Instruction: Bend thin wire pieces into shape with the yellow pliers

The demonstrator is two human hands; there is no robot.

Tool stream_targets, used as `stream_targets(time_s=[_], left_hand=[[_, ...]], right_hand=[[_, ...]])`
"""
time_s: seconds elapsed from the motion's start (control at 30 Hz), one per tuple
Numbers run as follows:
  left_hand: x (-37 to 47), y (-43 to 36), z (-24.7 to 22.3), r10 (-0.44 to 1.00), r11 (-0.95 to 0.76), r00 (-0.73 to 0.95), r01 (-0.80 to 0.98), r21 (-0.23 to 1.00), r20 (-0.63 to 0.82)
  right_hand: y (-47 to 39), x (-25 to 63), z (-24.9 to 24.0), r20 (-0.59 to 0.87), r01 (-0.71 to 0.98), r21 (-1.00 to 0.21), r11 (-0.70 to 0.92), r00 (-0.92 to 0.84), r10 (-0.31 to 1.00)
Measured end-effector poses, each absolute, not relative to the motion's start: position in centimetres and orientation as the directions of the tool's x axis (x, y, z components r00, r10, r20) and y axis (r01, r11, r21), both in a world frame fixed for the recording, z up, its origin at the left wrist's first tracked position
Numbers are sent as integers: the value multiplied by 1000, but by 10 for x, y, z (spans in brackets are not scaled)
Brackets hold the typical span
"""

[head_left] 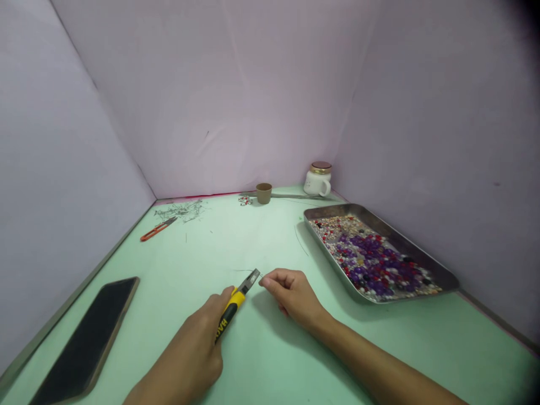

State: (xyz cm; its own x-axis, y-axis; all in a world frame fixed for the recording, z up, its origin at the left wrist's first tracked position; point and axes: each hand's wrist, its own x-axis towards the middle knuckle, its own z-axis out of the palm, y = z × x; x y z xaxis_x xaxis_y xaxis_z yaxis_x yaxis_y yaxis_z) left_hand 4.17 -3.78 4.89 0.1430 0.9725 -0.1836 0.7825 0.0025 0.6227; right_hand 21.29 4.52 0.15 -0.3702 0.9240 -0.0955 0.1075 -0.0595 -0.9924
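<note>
Nearest the camera, the left hand (192,351) is closed around the yellow-and-black handles of the pliers (236,301), whose tip points up and right toward the other hand. Just beyond it, the right hand (293,292) rests on the green table (261,360) with fingertips pinched together on a thin wire (244,270) that runs leftward across the table; the plier tip sits just beside that pinch. A dark phone (90,337) lies flat at the left edge. To the right stands a metal tray (442,275) of purple, red and pale beads (371,261). Farther back lie orange snips (158,229) beside wire scraps (179,211), a small brown cup (264,193) and a white lidded mug (318,180).
</note>
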Motion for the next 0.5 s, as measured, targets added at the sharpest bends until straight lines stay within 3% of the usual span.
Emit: stream_targets(time_s=[0.13, 0.2, 0.33, 0.5], left_hand=[[41, -38, 26, 987, 12, 49, 928, 373, -154], [42, -38, 27, 988, 11, 46, 931, 365, -147], [44, -38, 50, 965, -4, 181, 734, 679, -190], [41, -38, 68, 864, 257, 323, 378, 889, -387]], right_hand=[[46, 213, 1, -122, 118, -989, -85, -364, 923], [47, 212, 0, -131, 115, -989, -95, -366, 921], [46, 213, -1, -125, 78, -992, -102, -404, 906], [45, 216, 3, -69, 6, -997, -75, -468, 881]])
